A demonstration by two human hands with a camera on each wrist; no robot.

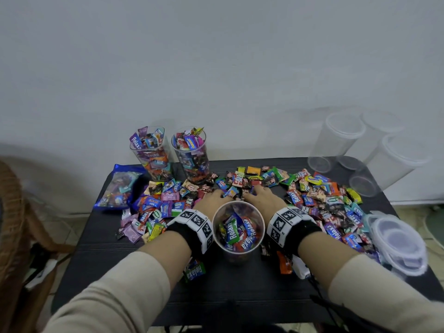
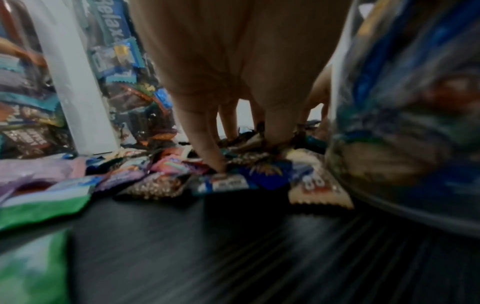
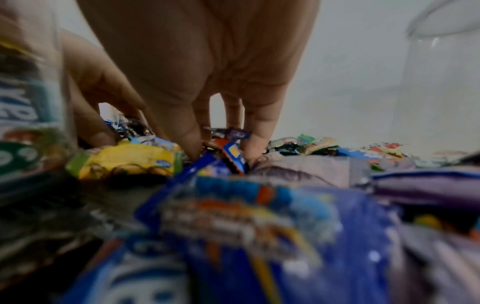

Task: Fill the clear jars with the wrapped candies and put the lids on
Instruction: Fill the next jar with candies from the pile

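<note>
A clear jar (image 1: 238, 228), partly filled with wrapped candies, stands at the table's front centre; it also shows as the jar (image 2: 405, 115) and the jar (image 3: 23, 98) at the wrist views' edges. Loose wrapped candies (image 1: 312, 188) cover the table behind and beside it. My left hand (image 1: 216, 195) and right hand (image 1: 257, 192) reach past the jar on either side. Both sets of fingers point down onto the candy pile just behind it. In the left wrist view my left hand (image 2: 246, 148) touches wrappers with straight fingertips. My right hand (image 3: 197, 148) presses into the candies likewise.
Two full jars (image 1: 151, 152) (image 1: 191, 152) stand at the back left, beside a blue candy bag (image 1: 117, 186). Empty clear jars (image 1: 341, 140) stand at the back right. Stacked lids (image 1: 396, 241) lie at the right edge. A wicker chair (image 1: 12, 224) is at far left.
</note>
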